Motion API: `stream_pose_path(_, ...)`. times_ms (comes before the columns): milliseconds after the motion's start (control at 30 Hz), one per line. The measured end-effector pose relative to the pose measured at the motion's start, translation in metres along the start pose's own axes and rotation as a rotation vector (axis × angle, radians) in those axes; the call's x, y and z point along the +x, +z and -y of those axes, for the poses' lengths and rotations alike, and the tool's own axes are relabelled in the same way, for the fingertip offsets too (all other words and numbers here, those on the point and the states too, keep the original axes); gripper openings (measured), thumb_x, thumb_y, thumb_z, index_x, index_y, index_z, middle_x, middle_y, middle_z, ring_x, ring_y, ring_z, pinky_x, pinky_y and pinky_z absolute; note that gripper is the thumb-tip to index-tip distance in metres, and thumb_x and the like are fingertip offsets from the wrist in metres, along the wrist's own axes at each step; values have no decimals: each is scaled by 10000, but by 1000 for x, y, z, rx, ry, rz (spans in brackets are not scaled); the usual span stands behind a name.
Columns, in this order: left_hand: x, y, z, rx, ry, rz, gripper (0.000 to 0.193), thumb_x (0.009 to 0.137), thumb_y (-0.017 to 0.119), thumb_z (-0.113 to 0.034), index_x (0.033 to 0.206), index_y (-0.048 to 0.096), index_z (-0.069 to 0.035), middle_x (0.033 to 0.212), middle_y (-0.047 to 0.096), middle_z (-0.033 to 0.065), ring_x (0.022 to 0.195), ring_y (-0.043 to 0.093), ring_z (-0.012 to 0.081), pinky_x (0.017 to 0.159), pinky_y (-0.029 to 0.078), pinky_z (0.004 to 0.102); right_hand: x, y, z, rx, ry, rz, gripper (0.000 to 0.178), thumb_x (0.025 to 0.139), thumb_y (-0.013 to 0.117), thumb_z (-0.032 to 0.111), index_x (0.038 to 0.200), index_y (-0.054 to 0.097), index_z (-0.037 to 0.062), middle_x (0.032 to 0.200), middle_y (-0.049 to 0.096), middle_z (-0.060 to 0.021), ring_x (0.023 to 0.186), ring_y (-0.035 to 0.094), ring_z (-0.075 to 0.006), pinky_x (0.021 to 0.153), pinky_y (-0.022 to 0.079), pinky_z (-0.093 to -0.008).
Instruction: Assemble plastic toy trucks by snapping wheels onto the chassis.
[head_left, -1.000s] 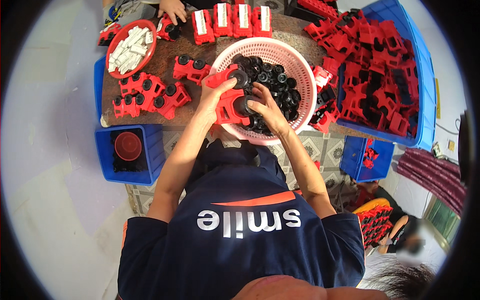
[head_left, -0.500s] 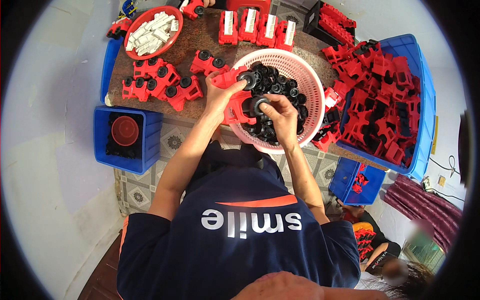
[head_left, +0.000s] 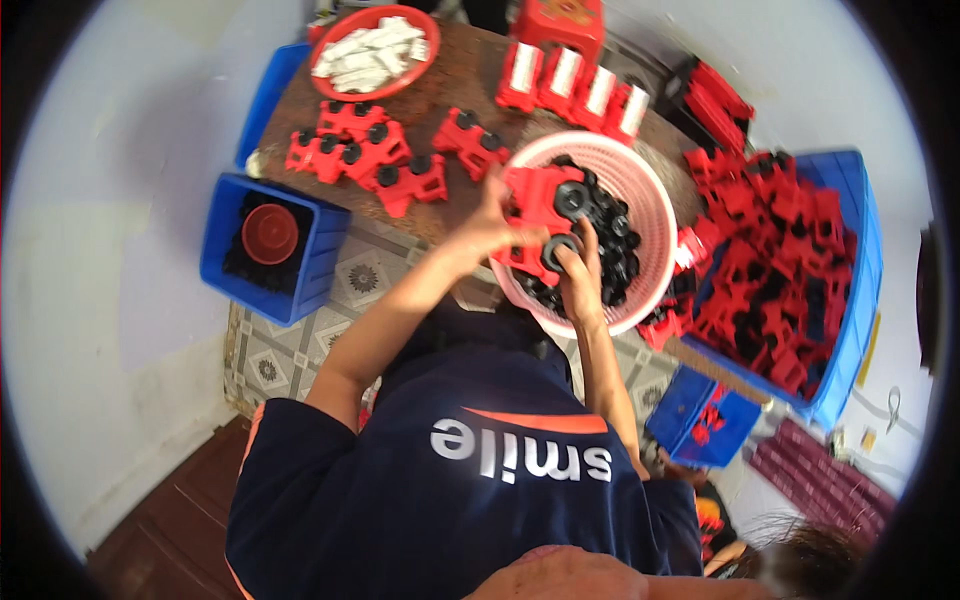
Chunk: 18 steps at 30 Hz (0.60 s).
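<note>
Both hands (head_left: 535, 250) forward, fingers curled.

No screens or signs here. Top of the tabletop (head_left: 450, 90), a round red bowl (head_left: 372, 50) heaped with small white rectangular packets. Right of it, a row of red blocks (head_left: 575, 85), each fronted with a white rectangular label.

Pink-white mesh basket (head_left: 640, 170) holds black wheels (head_left: 615, 240). Left of basket: red toy bodies (head_left: 350, 150) on brown table (head_left: 450, 90). Right of basket: blue crate (head_left: 860, 280), red parts. Below-left of basket: patterned floor tile (head_left: 365, 275).
</note>
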<state>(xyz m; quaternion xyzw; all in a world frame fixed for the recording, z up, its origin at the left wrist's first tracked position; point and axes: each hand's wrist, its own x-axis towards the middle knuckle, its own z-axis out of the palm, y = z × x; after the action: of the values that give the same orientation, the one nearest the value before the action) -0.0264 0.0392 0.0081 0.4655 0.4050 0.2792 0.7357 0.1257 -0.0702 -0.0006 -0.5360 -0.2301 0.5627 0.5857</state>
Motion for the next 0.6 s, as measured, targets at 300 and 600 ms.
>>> stream_pose_path(300,-49,-10,-12,-316,84,28,1017,605,875,-20,1447,306,-34,1329,507,100,1229,503,203,1026,443,357,-9,38,-4,-132,-188,-12,745,838,635,194,1470,297,-11,1372,468,-204,1226,506,-261,1042,396,-367)
stream_pose_path(600,-8,-227,-40,-466,502,-735,815,665,838,-67,1343,385,-45,1249,545,126,1160,552,228,975,482,382,6,63,-25,-500,-186,168,628,979,564,371,1461,364,22,1483,387,-119,1351,388,-247,1055,378,-380)
